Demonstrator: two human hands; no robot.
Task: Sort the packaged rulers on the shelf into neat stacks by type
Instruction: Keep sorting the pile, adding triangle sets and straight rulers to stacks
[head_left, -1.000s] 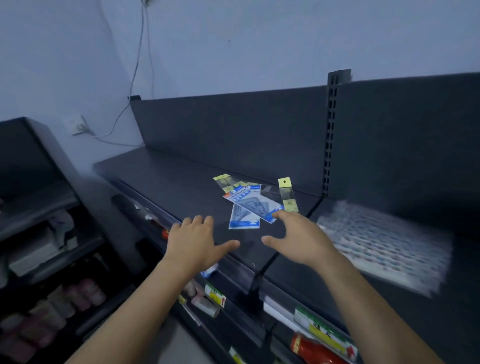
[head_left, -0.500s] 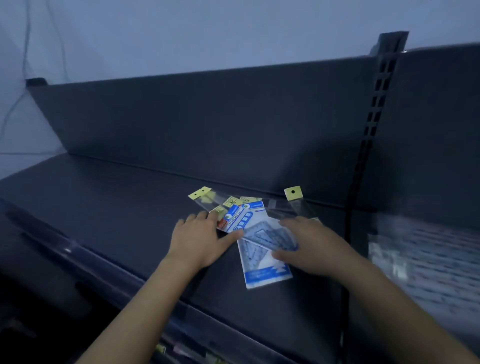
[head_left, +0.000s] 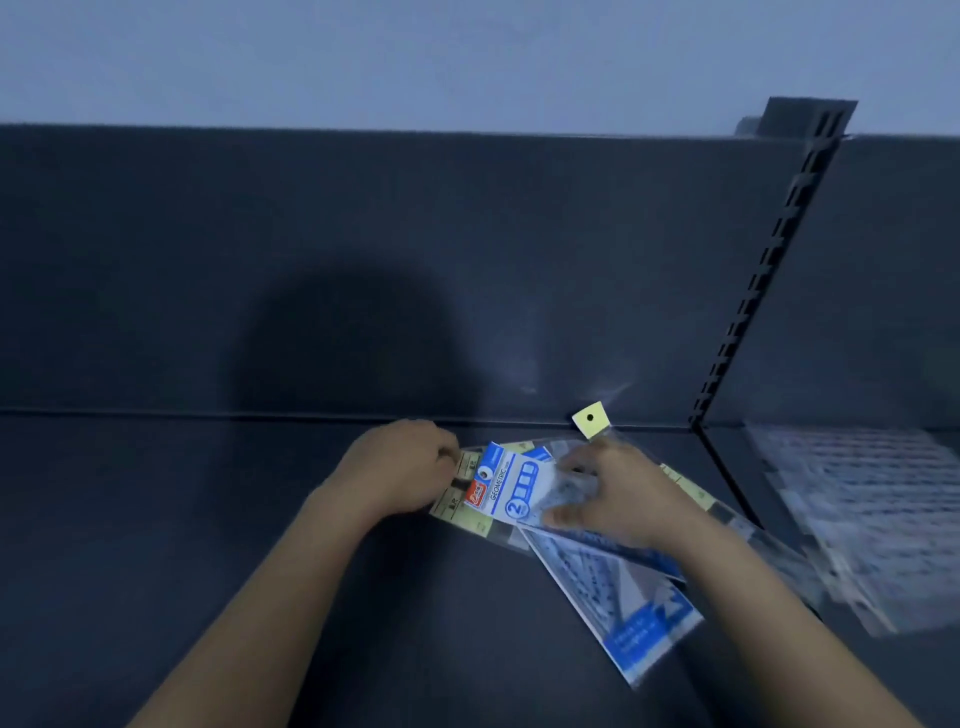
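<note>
Sorting has barely begun: the rulers lie in 1 fanned, mixed pile on the shelf (head_left: 260, 545), close to its back wall, and no neat stack shows yet. All the separating by type is left.

The left hand (head_left: 400, 467) sits at the pile's left end, fingers curled onto the ends of the yellow packs (head_left: 460, 514), seemingly pinching them. The right hand (head_left: 623, 493) is on the top blue pack (head_left: 511, 493), fingers spread and bent over its far side and thumb on its near edge, so it likely grips that pack.

A 2nd blue pack (head_left: 639, 618) juts out beneath, toward the near right, free of both hands. A yellow tag (head_left: 589, 420) pokes out just behind the right fingers. Blurred packs (head_left: 857, 519) lie in the next bay.
</note>
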